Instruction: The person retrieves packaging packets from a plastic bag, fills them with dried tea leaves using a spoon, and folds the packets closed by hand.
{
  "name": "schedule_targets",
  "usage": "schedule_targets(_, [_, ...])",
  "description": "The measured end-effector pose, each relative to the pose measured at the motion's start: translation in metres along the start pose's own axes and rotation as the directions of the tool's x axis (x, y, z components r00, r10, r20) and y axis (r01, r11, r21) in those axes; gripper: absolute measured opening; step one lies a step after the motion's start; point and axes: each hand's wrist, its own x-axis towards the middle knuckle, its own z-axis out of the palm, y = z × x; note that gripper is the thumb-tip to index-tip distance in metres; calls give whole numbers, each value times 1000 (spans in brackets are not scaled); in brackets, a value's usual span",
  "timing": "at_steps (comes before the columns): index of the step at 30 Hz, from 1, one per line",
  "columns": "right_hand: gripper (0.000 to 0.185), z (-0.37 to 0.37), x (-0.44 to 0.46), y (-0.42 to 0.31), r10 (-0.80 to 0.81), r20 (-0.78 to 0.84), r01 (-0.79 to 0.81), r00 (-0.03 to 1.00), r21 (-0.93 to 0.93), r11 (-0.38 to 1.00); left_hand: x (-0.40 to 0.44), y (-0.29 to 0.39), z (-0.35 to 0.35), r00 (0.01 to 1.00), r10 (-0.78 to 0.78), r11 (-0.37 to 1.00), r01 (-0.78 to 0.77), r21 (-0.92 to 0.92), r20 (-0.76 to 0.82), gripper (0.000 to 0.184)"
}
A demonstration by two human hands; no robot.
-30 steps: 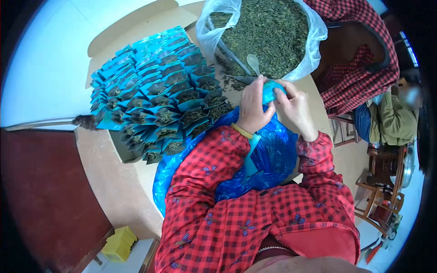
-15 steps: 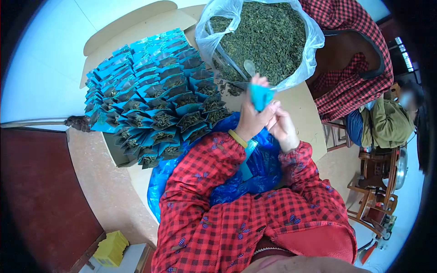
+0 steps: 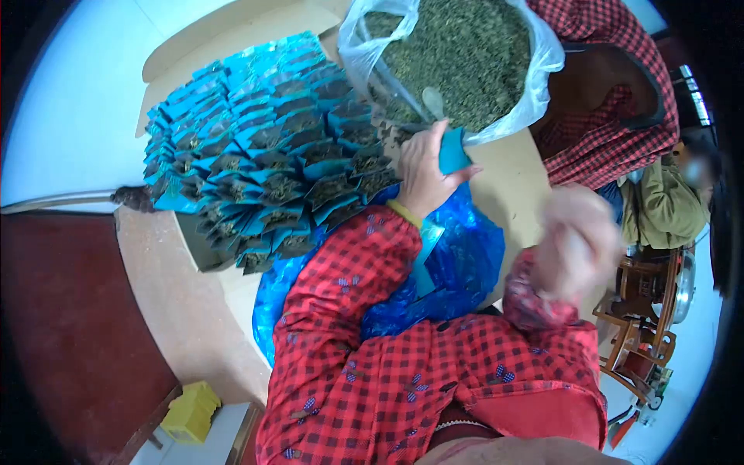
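Note:
My left hand (image 3: 423,172), with a yellow band at the wrist, grips a small teal pouch (image 3: 453,152) between thumb and fingers, just below the big bag. Out to the right, apart from the pouch, is my right hand (image 3: 577,244); motion smears its fingers. A clear plastic bag (image 3: 548,58) holds a heap of dried green leaves (image 3: 465,58) that look like tea. In it lies a clear spoon (image 3: 432,101). Rows of upright teal pouches (image 3: 263,128), many with leaves showing at their open tops, stand to the left.
Under my forearms is a blue plastic bag (image 3: 465,263) with flat teal pouches (image 3: 426,260) in it. Cardboard (image 3: 508,178) lies beneath the work. A person (image 3: 663,201) sits at the far right near wooden chairs (image 3: 635,333). A yellow box (image 3: 191,411) is at lower left.
My right hand has left the teal pouch and swung right and down toward me. My left hand keeps the pouch in nearly the same place.

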Motion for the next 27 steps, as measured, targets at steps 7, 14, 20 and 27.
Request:
schedule_targets(7, [34,-16,67,-79,-675,130,425,726,687,590,-6,-22,10,990,68,983,-87,-163,-121,72])
schedule_targets(14, [27,-6,67,-89,-664,54,531,746,552,642,-2,-21,6,998,55,982,-59,-179,-29,72])
schedule_targets(20, [16,8,68,-85,-647,-68,525,759,651,548,-3,-25,1,990,131,976,-138,-170,-50,68])
schedule_targets(27, [20,16,17,17,-597,-48,599,801,35,800,0,-21,3,991,125,974,-130,-184,-38,66])
